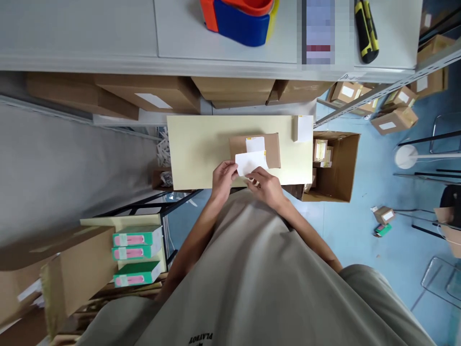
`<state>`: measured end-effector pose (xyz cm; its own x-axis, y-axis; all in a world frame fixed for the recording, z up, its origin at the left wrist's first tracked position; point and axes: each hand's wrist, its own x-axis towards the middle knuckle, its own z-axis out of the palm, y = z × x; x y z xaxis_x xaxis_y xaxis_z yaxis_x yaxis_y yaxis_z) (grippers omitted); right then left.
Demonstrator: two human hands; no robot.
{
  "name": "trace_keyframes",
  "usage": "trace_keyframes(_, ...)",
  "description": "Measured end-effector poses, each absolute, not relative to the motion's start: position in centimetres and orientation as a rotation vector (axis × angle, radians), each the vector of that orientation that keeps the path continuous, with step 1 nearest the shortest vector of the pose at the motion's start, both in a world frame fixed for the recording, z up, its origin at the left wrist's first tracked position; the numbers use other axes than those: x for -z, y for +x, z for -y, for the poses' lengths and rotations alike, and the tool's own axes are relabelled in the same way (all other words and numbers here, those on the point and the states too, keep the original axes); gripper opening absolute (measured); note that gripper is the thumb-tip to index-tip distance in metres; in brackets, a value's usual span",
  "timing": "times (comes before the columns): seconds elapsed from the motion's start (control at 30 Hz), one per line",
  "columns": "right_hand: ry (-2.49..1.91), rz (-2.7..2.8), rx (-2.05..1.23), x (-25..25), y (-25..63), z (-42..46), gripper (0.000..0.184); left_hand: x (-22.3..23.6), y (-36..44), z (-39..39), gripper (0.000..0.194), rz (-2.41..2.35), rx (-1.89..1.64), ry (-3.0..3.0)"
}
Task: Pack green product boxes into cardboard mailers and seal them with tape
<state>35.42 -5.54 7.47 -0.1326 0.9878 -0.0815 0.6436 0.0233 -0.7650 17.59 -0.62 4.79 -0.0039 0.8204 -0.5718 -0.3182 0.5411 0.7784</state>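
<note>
Between my two hands is a white label sheet point(248, 163), blank on the side facing me. My left hand point(224, 179) pinches its left edge, fingers closed. My right hand point(267, 185) has its fingers curled on the lower right edge. Behind the sheet a brown cardboard box point(272, 149) lies on the cream table point(198, 144). Another white label point(255, 143) shows on the box's top, partly covered by the sheet in my hands.
A white stack point(304, 129) stands at the table's back right corner. An open carton point(338, 168) with small boxes is right of the table. Green boxes point(137, 239) sit at lower left. Above, a shelf point(126, 33) holds tape rolls point(241, 21) and a box cutter point(367, 33).
</note>
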Motion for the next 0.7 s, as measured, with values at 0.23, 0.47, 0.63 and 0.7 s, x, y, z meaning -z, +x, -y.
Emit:
trace_keyframes(0.23, -1.933, 0.997, -1.131, -4.2, 42.6, 3.6, 0.038, -5.4, 18.9, 1.6, 0.037, -1.307, -0.960, 0.459)
trace_keyframes(0.47, -1.808, 0.896, -1.414, -2.8, 43.8, 2.7, 0.046, -4.0, 19.7, 2.4, 0.033, -1.340, -0.932, 0.515)
trace_keyframes(0.63, -1.758, 1.434, -1.025, -5.4, 43.3, 3.5, 0.033, -1.0, 19.5, 2.8, 0.048, -1.524, -0.887, 0.742)
trace_keyframes(0.7, -1.666, 1.761, -0.934, -6.8, 42.9, 4.1, 0.029, -1.0, 19.2, 2.7, 0.062, -1.600, -0.900, 0.890)
